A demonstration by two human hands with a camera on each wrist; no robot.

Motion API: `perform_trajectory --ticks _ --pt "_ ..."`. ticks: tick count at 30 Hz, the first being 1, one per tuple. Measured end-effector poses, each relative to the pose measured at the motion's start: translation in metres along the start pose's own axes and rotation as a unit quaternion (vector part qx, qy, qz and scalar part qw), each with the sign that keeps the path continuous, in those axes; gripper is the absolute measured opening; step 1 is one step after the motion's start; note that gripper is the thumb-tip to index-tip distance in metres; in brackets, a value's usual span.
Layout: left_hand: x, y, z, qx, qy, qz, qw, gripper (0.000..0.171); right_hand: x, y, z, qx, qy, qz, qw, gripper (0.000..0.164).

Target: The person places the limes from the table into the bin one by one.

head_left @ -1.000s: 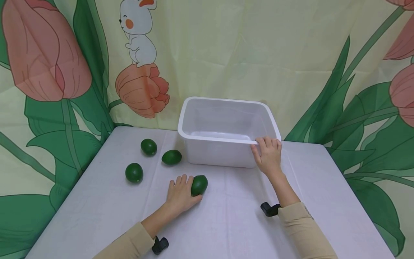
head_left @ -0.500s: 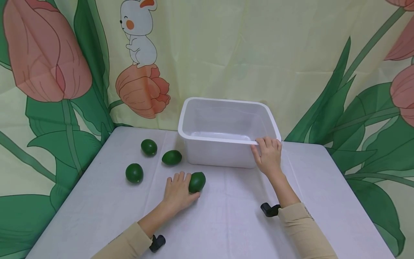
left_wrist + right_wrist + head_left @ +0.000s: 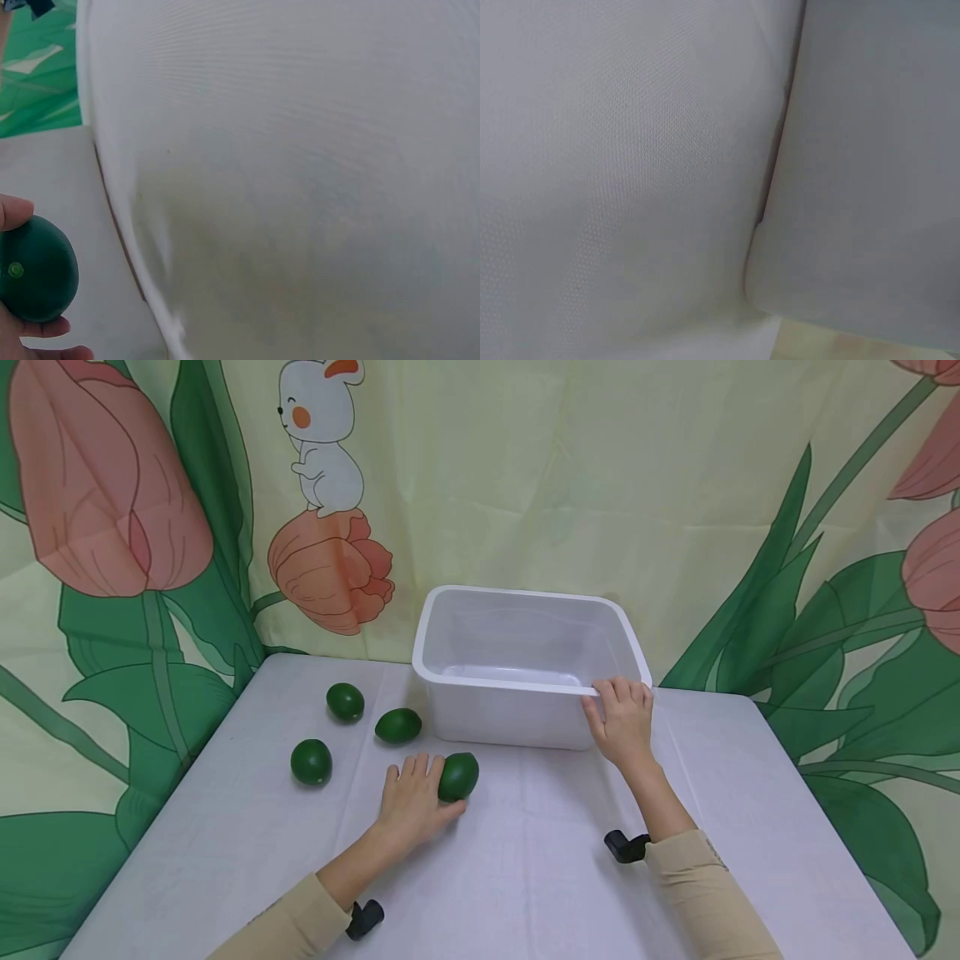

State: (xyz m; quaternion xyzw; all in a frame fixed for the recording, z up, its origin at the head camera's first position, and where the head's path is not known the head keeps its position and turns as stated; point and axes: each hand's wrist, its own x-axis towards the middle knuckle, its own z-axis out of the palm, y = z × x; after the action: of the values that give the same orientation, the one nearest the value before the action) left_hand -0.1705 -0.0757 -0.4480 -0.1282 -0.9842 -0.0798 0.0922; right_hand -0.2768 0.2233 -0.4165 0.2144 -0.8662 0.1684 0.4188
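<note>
My left hand [image 3: 412, 802] holds a dark green lime [image 3: 458, 777] between thumb and fingers, in front of a white plastic bin [image 3: 510, 714]. In the left wrist view the same lime [image 3: 39, 270] shows its pale stem end, with fingertips above and below it. My right hand [image 3: 624, 718] grips the bin's front rim near its right corner, fingers over the edge and thumb on the outer side. Three more limes lie left of the bin: one close to it [image 3: 398, 726], one farther back [image 3: 345, 702], one nearer me [image 3: 311, 762].
A white cloth [image 3: 525, 877] covers the table. Behind it hangs a printed backdrop [image 3: 525, 477] with tulips and a rabbit. A black device is on each wrist. The bin's side wall [image 3: 862, 172] fills the right part of the right wrist view.
My left hand has shifted slightly left and away from me, with the lime in its grasp. The right hand, the bin and the other limes stay put.
</note>
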Motion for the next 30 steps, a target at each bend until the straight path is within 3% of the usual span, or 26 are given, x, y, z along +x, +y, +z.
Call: perform_trajectory --ticks 19,30 --pt "0.005 0.003 -0.022 0.003 0.0 0.022 0.9998 0.064 0.001 0.0 0.0 0.001 0.0 -0.004 1.0 0.056" --pt "0.01 0.002 -0.037 0.004 0.027 0.033 0.9991 0.063 0.001 -0.001 -0.002 0.003 -0.001 -0.002 1.0 0.055"
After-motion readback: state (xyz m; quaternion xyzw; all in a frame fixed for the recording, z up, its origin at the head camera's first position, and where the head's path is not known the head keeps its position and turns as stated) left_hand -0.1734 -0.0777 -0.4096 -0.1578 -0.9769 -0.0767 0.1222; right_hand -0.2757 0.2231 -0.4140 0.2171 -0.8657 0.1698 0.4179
